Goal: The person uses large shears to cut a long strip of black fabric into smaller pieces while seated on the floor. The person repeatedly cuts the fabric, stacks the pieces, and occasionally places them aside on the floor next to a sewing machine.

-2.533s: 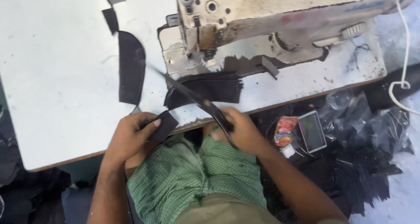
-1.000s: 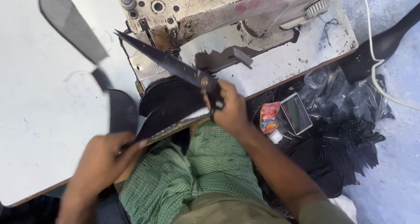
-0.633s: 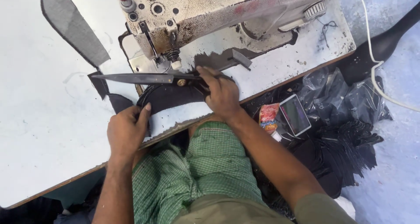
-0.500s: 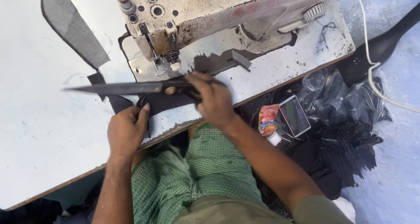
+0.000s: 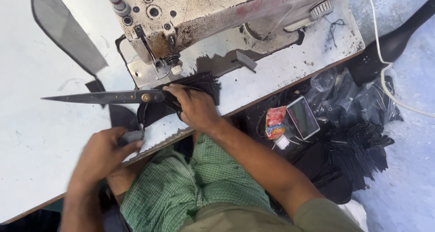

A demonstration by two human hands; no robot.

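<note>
**Green checks, black cloth, long scissors**

Green checked cloth (image 5: 190, 186) covers the person's lap at the table's (image 5: 36, 136) near edge. Just above it the left hand (image 5: 102, 157), blurred, closes on a small dark piece (image 5: 131, 136) at the edge; how much of that piece it grips is hard to make out. Further in, the right hand (image 5: 195, 107) is wrapped around the handles of the scissors (image 5: 104, 97), which lie flat, closed blades pointing left; the handles are hidden under the fingers. Black fabric (image 5: 199, 83) lies beneath, by the sewing machine (image 5: 217, 14), whose top is cut off.
</note>
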